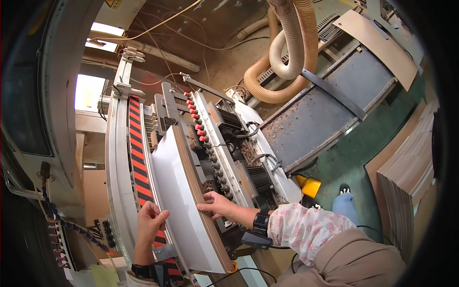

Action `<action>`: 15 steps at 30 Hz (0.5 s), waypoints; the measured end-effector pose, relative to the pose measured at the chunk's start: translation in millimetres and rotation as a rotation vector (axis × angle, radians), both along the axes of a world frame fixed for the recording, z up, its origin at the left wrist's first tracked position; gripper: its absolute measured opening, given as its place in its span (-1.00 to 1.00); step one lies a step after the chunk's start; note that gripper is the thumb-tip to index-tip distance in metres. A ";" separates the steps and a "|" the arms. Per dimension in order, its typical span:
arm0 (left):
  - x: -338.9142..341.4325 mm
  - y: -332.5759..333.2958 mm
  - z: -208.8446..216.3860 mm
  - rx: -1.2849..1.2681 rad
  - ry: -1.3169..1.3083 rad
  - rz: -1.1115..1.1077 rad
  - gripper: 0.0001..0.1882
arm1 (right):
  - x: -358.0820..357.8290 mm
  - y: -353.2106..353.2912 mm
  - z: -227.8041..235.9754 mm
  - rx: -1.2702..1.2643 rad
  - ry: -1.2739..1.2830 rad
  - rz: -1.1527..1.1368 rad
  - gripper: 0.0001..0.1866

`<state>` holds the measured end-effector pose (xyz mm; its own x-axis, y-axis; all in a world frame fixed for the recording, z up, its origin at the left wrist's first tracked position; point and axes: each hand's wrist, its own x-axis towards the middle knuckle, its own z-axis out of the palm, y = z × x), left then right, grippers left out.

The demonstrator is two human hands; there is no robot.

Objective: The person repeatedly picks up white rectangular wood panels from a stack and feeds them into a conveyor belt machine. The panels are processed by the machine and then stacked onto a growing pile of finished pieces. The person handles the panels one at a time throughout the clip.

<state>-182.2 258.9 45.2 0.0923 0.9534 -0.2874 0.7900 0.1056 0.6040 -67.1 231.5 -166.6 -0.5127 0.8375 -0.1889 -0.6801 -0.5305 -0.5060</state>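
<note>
A stack of white-faced boards (179,191) with brown layered edges lies lengthwise on the machine in front of me. My right hand (219,205) is at the right long edge of this stack, its thumb and fingers gripping around the brown edge. My left hand (152,221) hovers by the stack's left side, over a red-and-black striped strip (138,162). Its fingers are curled in and the thumb lies against them, with nothing visible in them. Each wrist wears a dark band.
Right of the boards runs a machine bar with red-capped knobs (194,116) and black motors. Ribbed hoses (282,62) hang over a dusty grey table (315,119). A pile of brown sheets (406,177) stands at right, and a yellow object (311,186) lies on the green floor.
</note>
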 end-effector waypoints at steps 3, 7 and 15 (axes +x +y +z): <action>10.3 1.3 -11.8 -0.048 0.016 -0.042 -0.72 | -6.8 4.4 -2.1 -0.005 -0.035 -0.053 -0.07; 18.2 4.6 -42.0 -0.107 0.077 -0.053 -0.70 | -2.7 7.3 3.3 0.017 -0.101 -0.057 0.04; 15.9 21.1 -69.3 -0.057 0.125 -0.054 -0.71 | 2.3 4.5 9.7 -0.002 -0.100 0.010 0.11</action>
<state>-166.3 280.0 -24.1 0.1028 0.9297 -0.3537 0.8640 0.0927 0.4948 -64.8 236.0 -156.9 -0.4999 0.8319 -0.2408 -0.6207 -0.5380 -0.5703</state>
